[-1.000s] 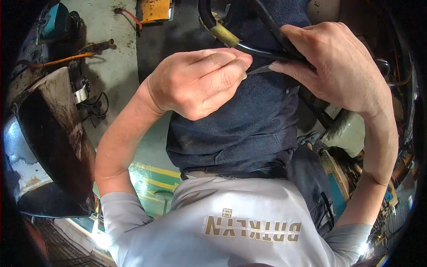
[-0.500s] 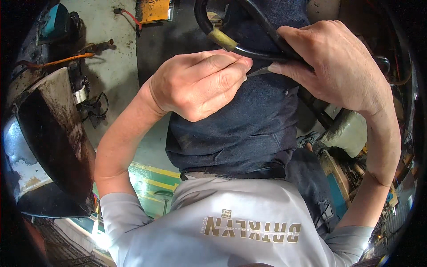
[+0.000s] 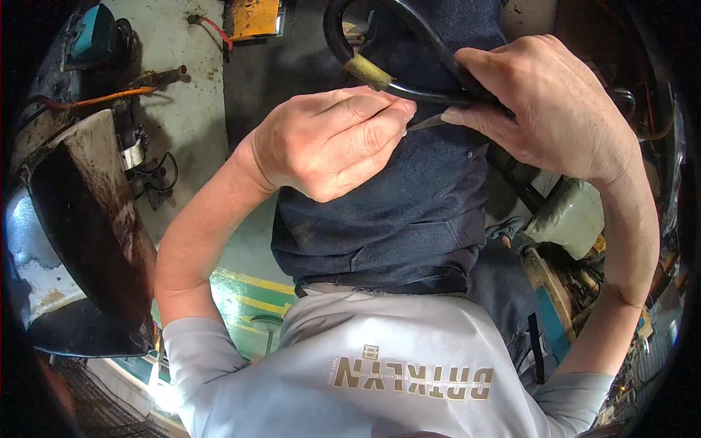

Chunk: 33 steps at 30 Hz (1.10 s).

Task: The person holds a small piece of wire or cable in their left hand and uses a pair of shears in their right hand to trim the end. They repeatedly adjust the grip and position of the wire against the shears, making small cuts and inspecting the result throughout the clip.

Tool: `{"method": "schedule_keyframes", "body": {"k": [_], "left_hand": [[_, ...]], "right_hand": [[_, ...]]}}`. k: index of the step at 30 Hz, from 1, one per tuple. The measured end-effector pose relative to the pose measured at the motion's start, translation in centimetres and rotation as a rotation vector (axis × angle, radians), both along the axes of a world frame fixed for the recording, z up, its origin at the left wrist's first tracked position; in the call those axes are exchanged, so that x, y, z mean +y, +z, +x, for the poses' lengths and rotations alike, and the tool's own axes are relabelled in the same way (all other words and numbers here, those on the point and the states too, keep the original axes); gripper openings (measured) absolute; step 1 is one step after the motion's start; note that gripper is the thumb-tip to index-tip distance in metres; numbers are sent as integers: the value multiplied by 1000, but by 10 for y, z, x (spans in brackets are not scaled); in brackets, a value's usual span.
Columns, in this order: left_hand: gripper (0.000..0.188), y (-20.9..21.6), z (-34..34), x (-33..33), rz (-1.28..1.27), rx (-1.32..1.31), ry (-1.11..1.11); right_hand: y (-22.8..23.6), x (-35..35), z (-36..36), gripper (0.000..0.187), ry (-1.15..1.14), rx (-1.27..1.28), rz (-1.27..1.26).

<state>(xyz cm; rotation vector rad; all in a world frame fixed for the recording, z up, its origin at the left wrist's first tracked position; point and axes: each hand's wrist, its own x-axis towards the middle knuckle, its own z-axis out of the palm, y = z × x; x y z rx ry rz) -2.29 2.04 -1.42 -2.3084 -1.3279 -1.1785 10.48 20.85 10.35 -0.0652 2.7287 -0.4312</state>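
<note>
A thick black cable (image 3: 420, 29) curves in a loop above my lap, with a yellowish band of tape (image 3: 369, 71) around one part. My right hand (image 3: 558, 102) is closed around the cable where its lengths come together; the thumb points toward my left hand. My left hand (image 3: 332, 139) is pinched just below the taped band, its fingertips close to the cable. A thin grey strip (image 3: 427, 119) spans the small gap between the left fingertips and the right thumb. Its ends are hidden by the fingers, and I cannot tell its material.
To the left stand a worn black and metal panel (image 3: 80, 233), an orange cable (image 3: 109, 98) and a teal-and-black device (image 3: 91, 40). An orange sheet (image 3: 255, 18) lies at the top. On the right are a pale rounded object (image 3: 569, 219) and a wooden-edged box (image 3: 548, 292) with clutter.
Both hands keep nearly the same pose. The cable loop and taped band have shifted very slightly to the right, and the grey strip between the hands looks lighter and turned a little.
</note>
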Motion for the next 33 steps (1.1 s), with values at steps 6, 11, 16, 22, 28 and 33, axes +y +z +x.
{"method": "schedule_keyframes", "body": {"k": [6,11,16,22,28,33], "left_hand": [[19,4,-1,-2,-51,-20,-67],[19,6,-1,-2,-61,-19,-61],[22,6,-2,-5,-65,4,-38],[23,3,-3,-2,-47,-46,-45],[22,-1,-3,-1,-22,-57,-43],[22,1,-4,0,-32,-50,-52]], "right_hand": [[-2,3,1,42,1,-32,-27],[-6,8,3,43,25,41,-80],[-5,8,2,37,17,29,-146],[-4,5,2,36,-33,26,-71],[-4,0,3,37,-53,54,-21],[-4,-2,1,37,-54,49,-6]]}}
